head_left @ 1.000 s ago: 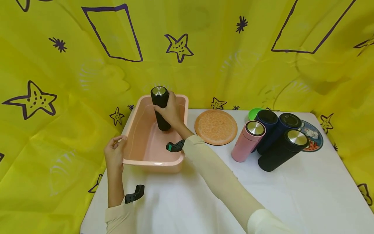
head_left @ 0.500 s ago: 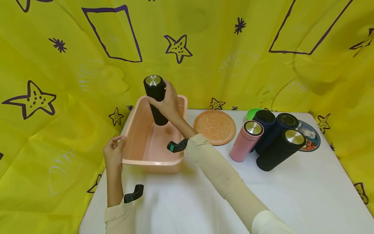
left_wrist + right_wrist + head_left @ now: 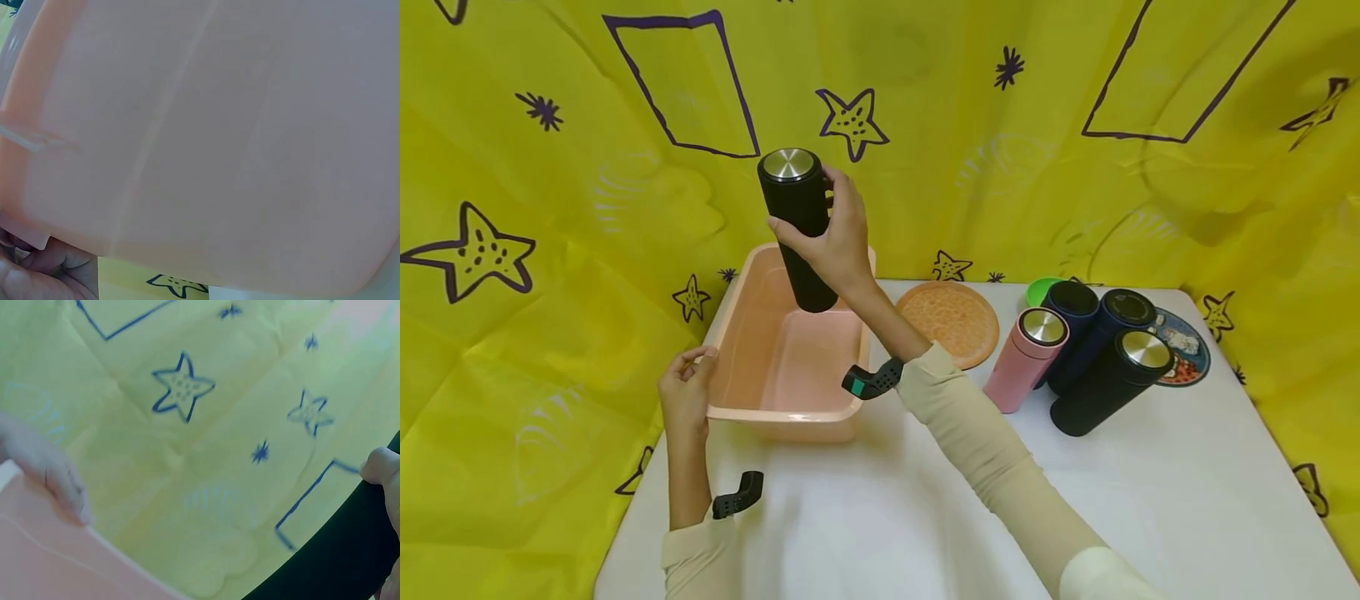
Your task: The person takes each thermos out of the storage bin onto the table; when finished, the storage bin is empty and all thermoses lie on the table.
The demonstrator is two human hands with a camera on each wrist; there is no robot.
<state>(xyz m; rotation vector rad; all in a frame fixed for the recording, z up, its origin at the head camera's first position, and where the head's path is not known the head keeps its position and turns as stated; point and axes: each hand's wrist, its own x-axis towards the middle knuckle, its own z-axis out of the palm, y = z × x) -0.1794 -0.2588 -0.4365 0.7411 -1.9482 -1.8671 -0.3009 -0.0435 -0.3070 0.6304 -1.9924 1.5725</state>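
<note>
In the head view my right hand [image 3: 838,242] grips a black thermos flask [image 3: 800,208] with a steel-topped lid. The flask hangs tilted above the pink plastic basin [image 3: 790,416], clear of its floor. Thumb and fingers wrap the flask's sides, and the right wrist view also shows the thumb on the black flask [image 3: 337,550]. At the basin's left rim, my left hand [image 3: 687,387] pinches the edge. The left wrist view is mostly filled by the basin's outer wall [image 3: 206,144], with the left hand [image 3: 47,275] at its lower left corner.
Right of the basin lies a round orange mat [image 3: 951,321]. Further right stand a pink flask [image 3: 1026,358], dark blue flasks [image 3: 1075,304] and another black flask [image 3: 1108,387], near a green bowl [image 3: 1039,292] and a patterned plate [image 3: 1183,346]. A yellow patterned cloth [image 3: 925,200] hangs behind.
My right hand has lifted the black thermos flask up from the basin's floor to above its rim. The left hand keeps its hold on the rim.
</note>
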